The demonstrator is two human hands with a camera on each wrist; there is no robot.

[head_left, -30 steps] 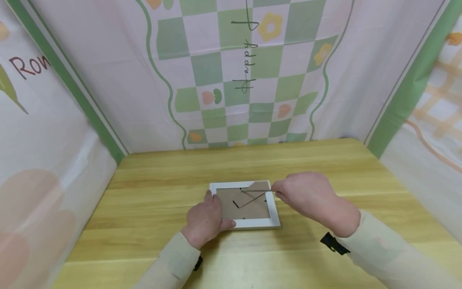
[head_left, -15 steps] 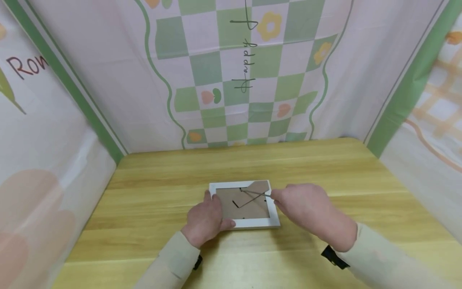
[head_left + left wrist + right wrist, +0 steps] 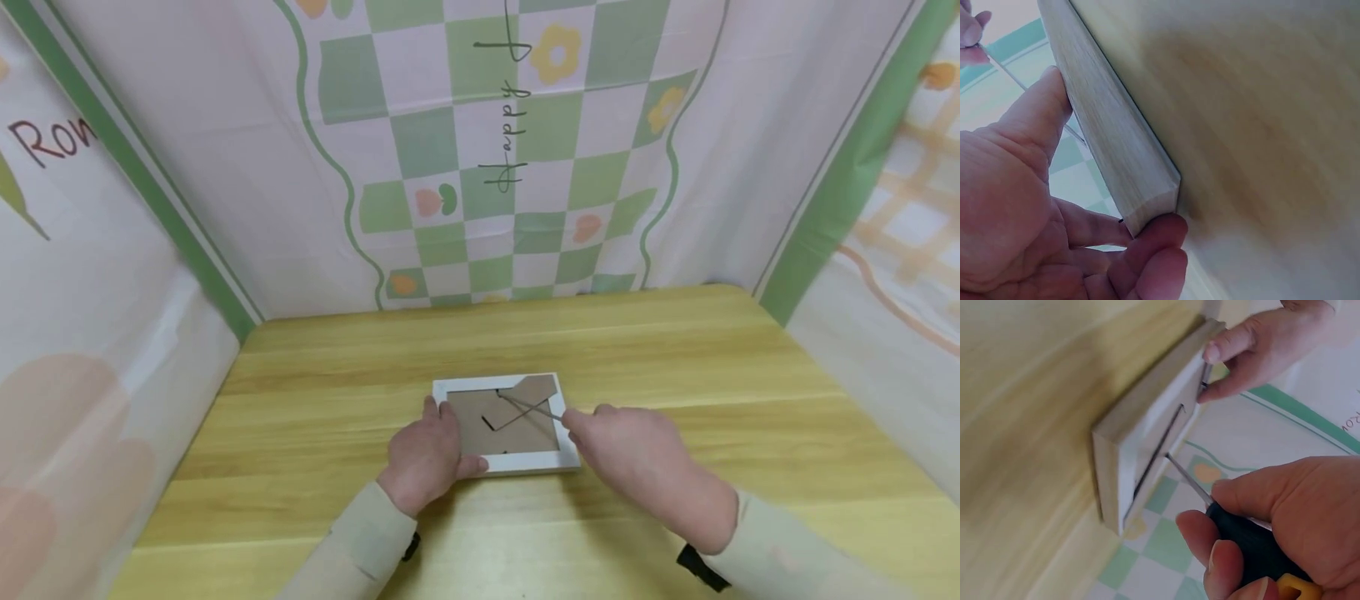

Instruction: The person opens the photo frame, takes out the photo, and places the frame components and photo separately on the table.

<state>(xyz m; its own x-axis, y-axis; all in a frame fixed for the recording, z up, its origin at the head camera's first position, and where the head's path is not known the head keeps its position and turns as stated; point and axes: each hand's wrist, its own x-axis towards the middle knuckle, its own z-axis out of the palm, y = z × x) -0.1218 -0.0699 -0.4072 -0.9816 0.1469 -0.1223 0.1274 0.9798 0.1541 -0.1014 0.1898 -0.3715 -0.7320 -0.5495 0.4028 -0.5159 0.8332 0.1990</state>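
Observation:
A white picture frame (image 3: 517,463) lies face down on the wooden table (image 3: 675,350), brown backing board up. My left hand (image 3: 429,454) grips its near left corner, thumb on the rim and fingers curled round the edge (image 3: 1116,156). My right hand (image 3: 630,442) holds a screwdriver with a black and yellow handle (image 3: 1254,540). Its thin shaft (image 3: 528,406) slants across the backing, tip near the upper middle of the board. In the right wrist view the shaft (image 3: 1188,478) reaches toward the frame's back (image 3: 1147,425), with the left hand (image 3: 1260,347) beyond.
Patterned cloth walls in pink, green and white stand round the table on the left, back and right (image 3: 480,167). Bare tabletop lies behind the frame and to both sides.
My right hand has dropped lower and nearer, swinging the screwdriver handle down along the frame's right side while the tip stays on the backing. The left hand and frame have not moved.

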